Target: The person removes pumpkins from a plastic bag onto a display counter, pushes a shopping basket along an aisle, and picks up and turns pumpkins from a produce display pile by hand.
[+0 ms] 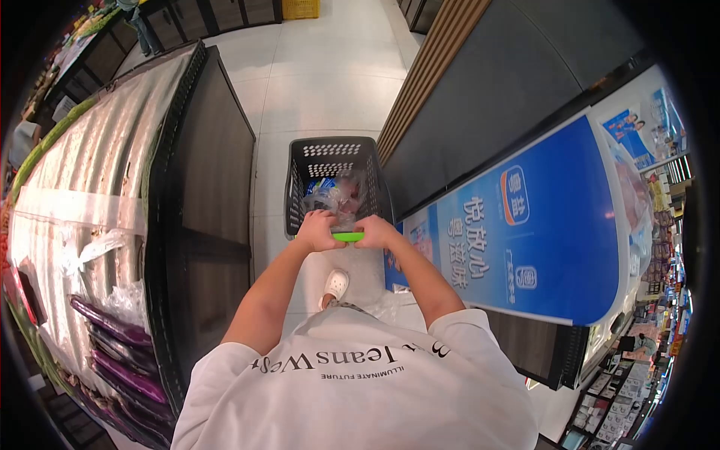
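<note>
Both hands grip a bright green handle (348,237) at the near side of a black shopping basket (332,148) with perforated walls. My left hand (318,230) is closed around the handle's left end. On its right end, the fingers of my right hand (375,231) are wrapped closed. Inside the basket lies a clear plastic bag (346,196) with reddish-brown contents that I cannot make out. A blue package (322,186) rests beside it, partly covered. My forearms and hands hide the basket's near edge.
On the left, a dark produce stand (214,157) carries several eggplants (124,360) near a corrugated pale surface. A blue sign panel (525,217) and dark cabinet wall line the right side. A tiled aisle (330,82) runs ahead, with a yellow crate (301,8) at its far end.
</note>
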`<state>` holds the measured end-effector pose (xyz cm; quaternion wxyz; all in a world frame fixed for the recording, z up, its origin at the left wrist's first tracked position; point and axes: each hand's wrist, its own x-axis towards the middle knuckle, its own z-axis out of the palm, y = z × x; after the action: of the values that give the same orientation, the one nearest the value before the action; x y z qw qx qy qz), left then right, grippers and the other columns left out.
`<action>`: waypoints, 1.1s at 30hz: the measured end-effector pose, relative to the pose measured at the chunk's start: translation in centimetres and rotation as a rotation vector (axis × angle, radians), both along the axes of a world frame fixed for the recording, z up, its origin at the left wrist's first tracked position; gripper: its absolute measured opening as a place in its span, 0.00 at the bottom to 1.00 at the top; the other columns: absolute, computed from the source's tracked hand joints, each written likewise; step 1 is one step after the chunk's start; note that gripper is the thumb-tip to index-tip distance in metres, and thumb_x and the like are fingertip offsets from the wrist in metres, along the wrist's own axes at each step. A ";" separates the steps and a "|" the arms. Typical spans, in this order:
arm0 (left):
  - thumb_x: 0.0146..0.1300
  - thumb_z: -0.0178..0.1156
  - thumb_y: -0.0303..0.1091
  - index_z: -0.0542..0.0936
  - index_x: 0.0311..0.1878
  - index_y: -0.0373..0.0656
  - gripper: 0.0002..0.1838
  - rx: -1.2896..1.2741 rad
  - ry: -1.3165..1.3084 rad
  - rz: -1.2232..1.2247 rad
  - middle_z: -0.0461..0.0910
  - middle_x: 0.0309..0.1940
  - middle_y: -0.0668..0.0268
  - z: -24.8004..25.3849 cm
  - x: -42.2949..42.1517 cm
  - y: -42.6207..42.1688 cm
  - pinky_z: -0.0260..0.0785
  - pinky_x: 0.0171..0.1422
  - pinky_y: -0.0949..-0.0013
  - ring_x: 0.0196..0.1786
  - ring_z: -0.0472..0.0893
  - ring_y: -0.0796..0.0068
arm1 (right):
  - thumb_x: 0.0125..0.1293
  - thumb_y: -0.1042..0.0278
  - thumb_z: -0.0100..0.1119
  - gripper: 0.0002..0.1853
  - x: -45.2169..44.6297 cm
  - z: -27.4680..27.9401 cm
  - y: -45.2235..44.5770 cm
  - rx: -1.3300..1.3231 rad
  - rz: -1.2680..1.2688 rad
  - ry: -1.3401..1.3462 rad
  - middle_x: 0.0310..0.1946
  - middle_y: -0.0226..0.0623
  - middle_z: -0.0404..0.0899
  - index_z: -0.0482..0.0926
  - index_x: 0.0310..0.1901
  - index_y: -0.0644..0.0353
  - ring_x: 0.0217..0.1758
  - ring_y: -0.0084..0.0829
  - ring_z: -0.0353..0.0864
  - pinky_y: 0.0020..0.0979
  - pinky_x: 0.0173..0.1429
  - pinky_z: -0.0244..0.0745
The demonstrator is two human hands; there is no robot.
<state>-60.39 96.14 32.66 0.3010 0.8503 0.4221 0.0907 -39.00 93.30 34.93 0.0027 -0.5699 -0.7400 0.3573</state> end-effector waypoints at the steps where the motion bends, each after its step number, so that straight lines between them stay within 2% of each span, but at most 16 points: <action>1: 0.33 0.72 0.55 0.85 0.40 0.45 0.31 0.023 -0.009 -0.004 0.80 0.49 0.63 -0.3 0.0 1.5 0.62 0.64 0.57 0.58 0.74 0.59 | 0.39 0.57 0.70 0.22 0.1 -0.4 1.4 0.006 0.017 0.008 0.33 0.43 0.85 0.85 0.38 0.57 0.38 0.42 0.85 0.38 0.46 0.79; 3: 0.32 0.70 0.58 0.85 0.41 0.45 0.33 0.057 -0.029 -0.015 0.80 0.48 0.62 -0.3 0.3 4.0 0.62 0.63 0.56 0.57 0.74 0.58 | 0.39 0.56 0.70 0.22 0.6 -0.6 4.1 0.017 0.019 0.024 0.33 0.44 0.85 0.85 0.38 0.57 0.38 0.43 0.84 0.38 0.47 0.79; 4: 0.34 0.72 0.55 0.85 0.39 0.46 0.29 0.036 -0.004 -0.005 0.80 0.50 0.63 0.1 0.5 5.1 0.61 0.65 0.58 0.59 0.74 0.60 | 0.39 0.56 0.70 0.22 0.7 -0.5 5.1 0.022 0.003 0.036 0.33 0.44 0.84 0.85 0.38 0.58 0.38 0.43 0.84 0.39 0.47 0.79; 11: 0.33 0.71 0.55 0.85 0.40 0.46 0.30 0.008 0.024 -0.016 0.80 0.49 0.64 -0.5 0.9 14.0 0.60 0.65 0.57 0.59 0.73 0.60 | 0.38 0.58 0.70 0.22 0.9 -0.2 13.4 0.007 -0.070 0.087 0.33 0.46 0.84 0.84 0.38 0.59 0.38 0.43 0.84 0.39 0.45 0.78; 25: 0.33 0.70 0.58 0.85 0.38 0.44 0.31 -0.010 -0.018 -0.159 0.81 0.48 0.63 -4.2 1.9 36.6 0.59 0.66 0.56 0.59 0.74 0.61 | 0.39 0.59 0.69 0.21 1.6 -4.8 33.6 -0.031 -0.127 0.116 0.33 0.46 0.84 0.84 0.37 0.60 0.38 0.43 0.84 0.37 0.45 0.78; 26: 0.33 0.71 0.55 0.84 0.39 0.44 0.30 -0.015 0.021 -0.181 0.81 0.49 0.62 -4.3 2.2 38.1 0.61 0.65 0.58 0.58 0.74 0.59 | 0.39 0.59 0.69 0.21 1.9 -5.2 34.8 -0.046 -0.132 0.112 0.33 0.46 0.84 0.84 0.37 0.60 0.38 0.43 0.84 0.37 0.45 0.78; 33: 0.34 0.70 0.56 0.84 0.40 0.45 0.30 -0.063 0.016 -0.267 0.80 0.50 0.62 -6.7 3.9 48.1 0.59 0.66 0.57 0.60 0.73 0.60 | 0.40 0.59 0.69 0.20 3.2 -7.5 42.9 -0.099 -0.246 0.131 0.32 0.45 0.84 0.84 0.37 0.60 0.36 0.41 0.85 0.35 0.44 0.79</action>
<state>-56.48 144.28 25.97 0.3334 0.8898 0.3103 0.0299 -35.84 136.22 27.43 0.0668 -0.6310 -0.6443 0.4269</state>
